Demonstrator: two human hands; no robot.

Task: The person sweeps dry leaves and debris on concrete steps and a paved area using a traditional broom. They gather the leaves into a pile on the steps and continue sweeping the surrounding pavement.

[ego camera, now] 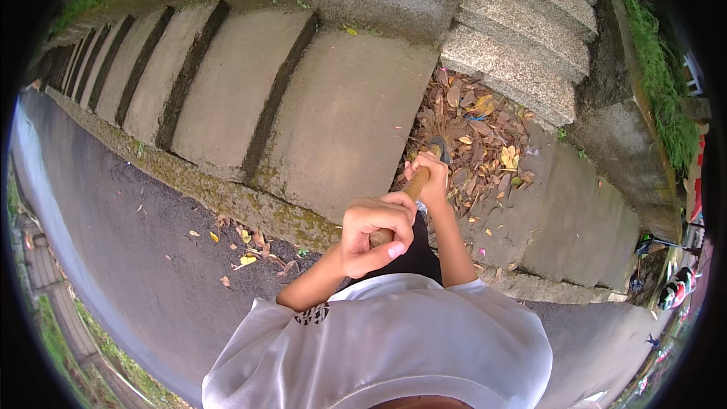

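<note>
My left hand is wrapped around the top end of a wooden broom handle, close in front of my white shirt. Lower down the same handle, my right hand grips it with bent fingers. The broom's thin, brown bristles rest among a heap of dry leaves, brown with some yellow ones. A dark shoe shows just beyond my right hand, beside the handle. The leaves lie on concrete between a landing and speckled stone steps. Part of the bristle head blends into the leaves.
Speckled steps rise at the upper right beside a wall. Concrete steps run off to the left, with drop edges. An asphalt road borders the mossy kerb, where scattered leaves lie. A parked motorcycle is at the far right.
</note>
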